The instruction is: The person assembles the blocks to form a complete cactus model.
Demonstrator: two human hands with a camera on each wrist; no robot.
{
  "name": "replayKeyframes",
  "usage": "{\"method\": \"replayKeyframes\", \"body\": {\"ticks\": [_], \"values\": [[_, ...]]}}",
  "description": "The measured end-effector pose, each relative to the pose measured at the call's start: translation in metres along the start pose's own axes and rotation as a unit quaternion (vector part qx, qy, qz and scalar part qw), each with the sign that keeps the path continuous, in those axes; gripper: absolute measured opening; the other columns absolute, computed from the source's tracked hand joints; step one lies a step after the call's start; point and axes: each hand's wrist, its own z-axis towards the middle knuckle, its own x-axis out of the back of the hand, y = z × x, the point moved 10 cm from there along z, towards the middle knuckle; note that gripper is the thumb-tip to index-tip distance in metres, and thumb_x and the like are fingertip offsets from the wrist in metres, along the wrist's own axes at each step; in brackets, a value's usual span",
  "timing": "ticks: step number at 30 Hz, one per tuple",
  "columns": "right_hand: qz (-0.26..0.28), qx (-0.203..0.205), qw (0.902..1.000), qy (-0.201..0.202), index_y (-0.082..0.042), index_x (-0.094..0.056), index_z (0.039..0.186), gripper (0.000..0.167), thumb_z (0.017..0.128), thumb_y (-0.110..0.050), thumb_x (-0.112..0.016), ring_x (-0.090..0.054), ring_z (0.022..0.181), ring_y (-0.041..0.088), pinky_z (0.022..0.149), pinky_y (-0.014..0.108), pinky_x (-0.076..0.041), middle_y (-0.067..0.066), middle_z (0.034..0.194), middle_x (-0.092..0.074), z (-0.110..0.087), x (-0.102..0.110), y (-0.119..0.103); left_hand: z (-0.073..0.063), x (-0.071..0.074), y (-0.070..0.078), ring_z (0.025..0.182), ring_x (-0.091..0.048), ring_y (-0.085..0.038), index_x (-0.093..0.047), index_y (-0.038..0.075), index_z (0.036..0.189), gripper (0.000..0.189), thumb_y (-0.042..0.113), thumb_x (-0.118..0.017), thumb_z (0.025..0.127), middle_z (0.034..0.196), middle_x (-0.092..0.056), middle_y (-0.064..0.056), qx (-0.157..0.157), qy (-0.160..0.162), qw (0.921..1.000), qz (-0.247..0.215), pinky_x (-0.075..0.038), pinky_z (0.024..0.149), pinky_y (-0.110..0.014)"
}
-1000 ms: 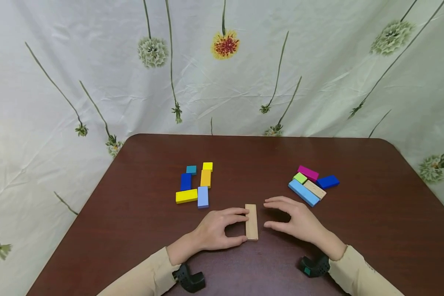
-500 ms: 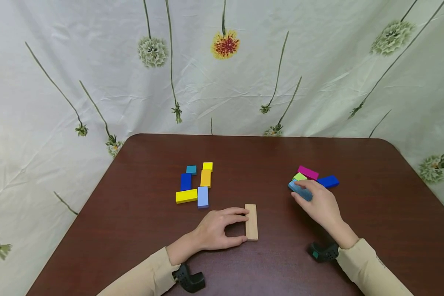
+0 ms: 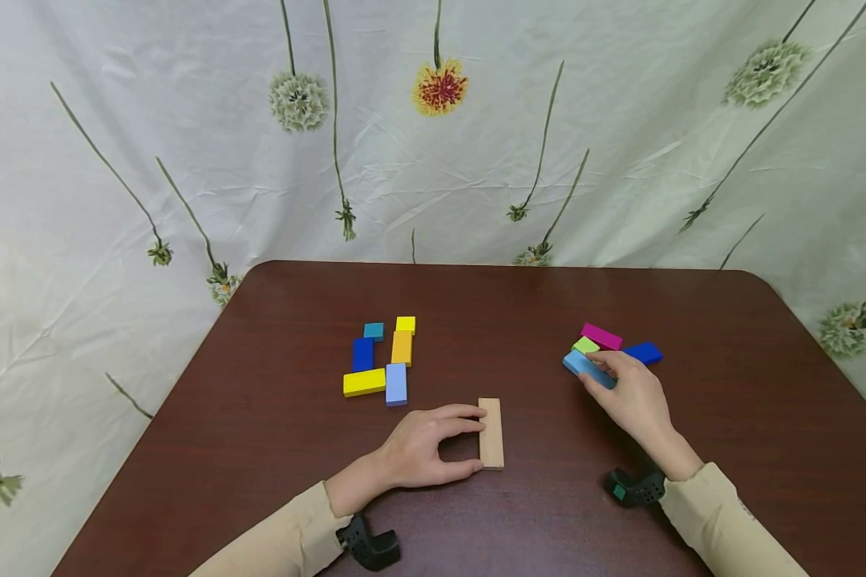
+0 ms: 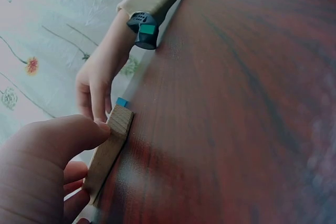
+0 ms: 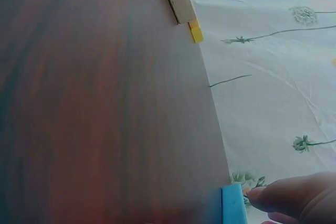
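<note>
My left hand [image 3: 433, 449] rests beside a plain wooden block [image 3: 491, 433] in the middle of the table. Its thumb and fingertips touch the block's left side, spread along its length; the left wrist view shows the thumb at the wood [image 4: 107, 153]. Farther right, my right hand [image 3: 631, 397] reaches over a light blue block [image 3: 576, 362], thumb and index finger on either side of it. In the right wrist view the thumb [image 5: 268, 195] lies right at the blue block's edge. A lime green block [image 3: 586, 344] touches its far side. A second wooden block is hidden under that hand.
Magenta [image 3: 601, 336] and dark blue [image 3: 644, 353] blocks lie behind the right hand. At the left, several blocks form a group, among them a yellow one [image 3: 364, 382], a periwinkle one [image 3: 396, 385] and an orange one [image 3: 401, 348]. A flowered cloth [image 3: 476, 160] hangs behind the table.
My right hand has moved from beside the middle wooden block to the group at the right, now with its fingers at the light blue block. The left hand has stayed in place.
</note>
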Motion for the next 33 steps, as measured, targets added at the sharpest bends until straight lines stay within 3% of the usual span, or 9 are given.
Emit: {"method": "replayKeyframes", "body": {"ticks": [8,19,33], "values": [[0.015,0.0,0.9999,0.008,0.0,-0.064,0.115,0.036,0.083,-0.015,-0.072,-0.061,0.088,0.03,0.074,0.048,-0.051,0.017,0.103,-0.065,-0.0002,-0.0019,0.0034,0.0001,-0.0005,-0.0003,0.111,-0.056,-0.006,-0.067,0.013,0.116,0.042,0.038,-0.068,0.082,0.127,-0.057,0.003,0.002,-0.003,1.0,-0.002,-0.047,0.083,-0.018],[0.044,-0.005,0.9975,0.055,-0.002,-0.066,0.109,0.034,0.079,-0.015,-0.076,-0.062,0.082,0.028,0.072,0.045,-0.051,0.013,0.094,-0.065,-0.0031,-0.0011,0.01,0.0003,-0.0011,-0.0011,0.112,-0.056,-0.006,-0.067,0.013,0.116,0.042,0.038,-0.068,0.082,0.128,-0.057,0.004,0.003,-0.003,1.0,-0.005,-0.047,0.084,-0.02],[0.055,0.002,0.9971,0.052,-0.003,-0.067,0.11,0.04,0.076,-0.019,-0.079,-0.064,0.076,0.023,0.068,0.042,-0.053,0.009,0.092,-0.066,-0.0052,-0.005,0.0035,0.0004,-0.0012,-0.0013,0.113,-0.055,-0.007,-0.067,0.014,0.117,0.043,0.039,-0.068,0.083,0.128,-0.057,0.004,0.007,-0.003,1.0,-0.007,-0.047,0.086,-0.021]]}}
